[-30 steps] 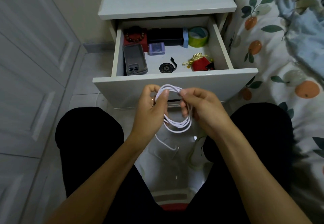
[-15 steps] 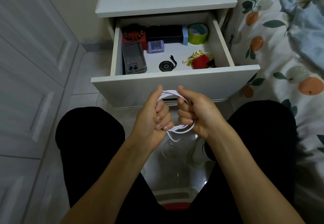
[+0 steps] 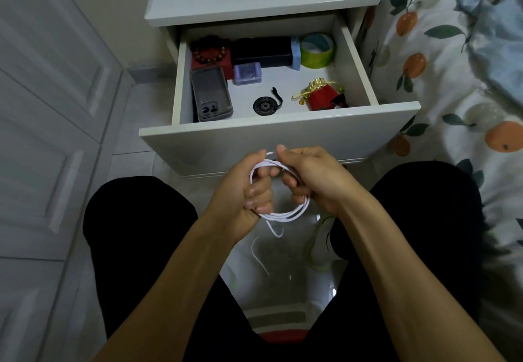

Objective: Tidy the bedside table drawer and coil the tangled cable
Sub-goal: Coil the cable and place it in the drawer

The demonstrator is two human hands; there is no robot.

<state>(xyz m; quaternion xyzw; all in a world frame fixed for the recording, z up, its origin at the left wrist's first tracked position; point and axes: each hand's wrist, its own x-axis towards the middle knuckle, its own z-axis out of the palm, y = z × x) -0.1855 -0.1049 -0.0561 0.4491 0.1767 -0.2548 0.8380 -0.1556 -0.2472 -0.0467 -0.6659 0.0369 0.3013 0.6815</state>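
Fingers [image 3: 259,192] curled through coiled cable [image 3: 285,216]

The thin white cable [image 3: 285,214] is gathered into a loose coil of several loops, gripped between the curled fingers [image 3: 259,194] of both hands. A short loose end is seen dangling just below the fingers. The white drawer [image 3: 283,138] is pulled open just beyond the fingertips.

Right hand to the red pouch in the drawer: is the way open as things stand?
Probably not yet. The path looks free: the drawer is open and nothing covers the red pouch. But the right hand grips the white cable coil with the left hand.
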